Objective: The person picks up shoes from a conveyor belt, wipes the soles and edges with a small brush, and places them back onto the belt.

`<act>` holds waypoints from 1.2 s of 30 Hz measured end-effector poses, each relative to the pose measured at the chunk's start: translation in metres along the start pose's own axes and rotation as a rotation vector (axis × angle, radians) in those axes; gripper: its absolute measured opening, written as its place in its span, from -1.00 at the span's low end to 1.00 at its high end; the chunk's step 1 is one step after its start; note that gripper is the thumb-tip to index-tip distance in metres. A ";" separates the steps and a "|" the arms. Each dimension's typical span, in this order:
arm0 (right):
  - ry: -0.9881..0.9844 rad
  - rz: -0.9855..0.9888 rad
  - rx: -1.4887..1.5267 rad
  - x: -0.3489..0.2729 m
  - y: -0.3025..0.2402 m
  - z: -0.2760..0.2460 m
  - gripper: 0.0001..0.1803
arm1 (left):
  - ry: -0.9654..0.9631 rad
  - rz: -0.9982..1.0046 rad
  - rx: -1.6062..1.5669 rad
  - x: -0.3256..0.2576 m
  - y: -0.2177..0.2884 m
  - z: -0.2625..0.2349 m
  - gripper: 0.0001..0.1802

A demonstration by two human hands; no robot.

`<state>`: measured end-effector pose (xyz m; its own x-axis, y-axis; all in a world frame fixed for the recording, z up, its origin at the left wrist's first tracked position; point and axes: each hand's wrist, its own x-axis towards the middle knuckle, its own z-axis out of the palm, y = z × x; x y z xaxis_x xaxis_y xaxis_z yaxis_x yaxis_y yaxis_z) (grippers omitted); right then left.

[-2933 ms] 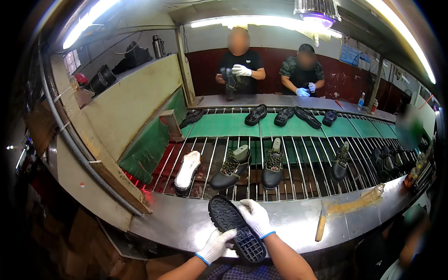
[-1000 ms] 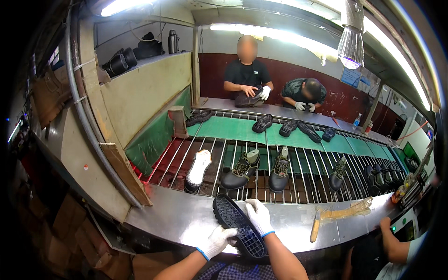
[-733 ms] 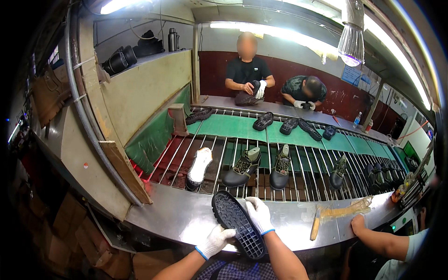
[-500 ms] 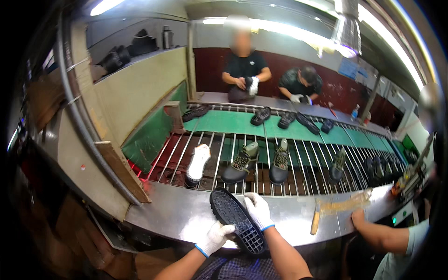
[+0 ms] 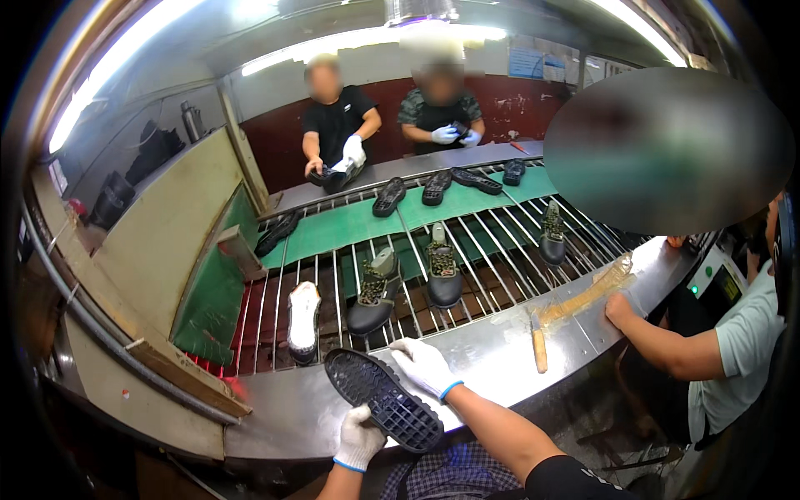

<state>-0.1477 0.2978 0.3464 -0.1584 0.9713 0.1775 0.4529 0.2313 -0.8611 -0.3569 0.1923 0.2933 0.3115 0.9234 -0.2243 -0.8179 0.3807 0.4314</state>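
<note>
Left hand (image 5: 360,437), white glove, gripping near end of black sole (image 5: 383,400) from below, fingers closed on its edge. Right hand (image 5: 425,367), white glove, clamped on sole's right edge near the middle. Sole held tread-up between both hands, just above steel table (image 5: 492,354), toe pointing up-left.

Beyond hands: roller conveyor (image 5: 333,283). White sole (image 5: 303,317) upright just past sole's toe. Two dark shoes (image 5: 375,292) (image 5: 443,271) farther out, side by side. Brush (image 5: 538,342) lying right of right hand on table. Co-worker's arm (image 5: 658,337) resting farther right. Two people (image 5: 337,125) across conveyor, handling shoes.
</note>
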 end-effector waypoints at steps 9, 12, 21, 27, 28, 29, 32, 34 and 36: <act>0.089 -0.023 -0.072 -0.003 0.009 0.006 -0.67 | 0.001 -0.097 0.003 -0.008 0.005 -0.001 -0.27; 0.063 -0.015 0.036 0.002 0.029 0.014 -0.70 | -0.019 0.012 -0.061 -0.004 -0.002 0.000 -0.40; -0.011 0.171 0.373 0.012 0.034 0.013 -0.69 | 0.002 -0.206 -0.123 -0.015 0.084 -0.007 -0.22; 0.014 0.102 0.121 0.007 0.039 0.023 -0.74 | 0.154 -0.027 -0.024 -0.003 0.063 -0.015 -0.47; 0.030 0.085 0.111 0.009 0.039 0.021 -0.73 | 0.095 -0.017 -0.005 0.004 0.064 -0.016 -0.52; 0.049 0.069 0.100 0.010 0.040 0.019 -0.73 | 0.121 -0.001 0.002 0.003 0.061 -0.019 -0.52; 0.075 -0.009 -0.052 0.003 0.008 0.016 -0.68 | 0.162 0.003 0.004 0.000 0.061 -0.018 -0.51; 0.063 0.002 -0.080 0.002 -0.004 0.011 -0.65 | 0.146 0.025 0.009 -0.003 0.063 -0.016 -0.49; 0.046 0.007 -0.056 0.003 -0.008 0.013 -0.63 | 0.150 0.049 0.040 -0.006 0.065 -0.011 -0.45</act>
<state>-0.1629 0.2979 0.3480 -0.1151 0.9742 0.1942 0.5022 0.2257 -0.8348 -0.4177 0.2110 0.3129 0.1937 0.9243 -0.3287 -0.8093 0.3400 0.4790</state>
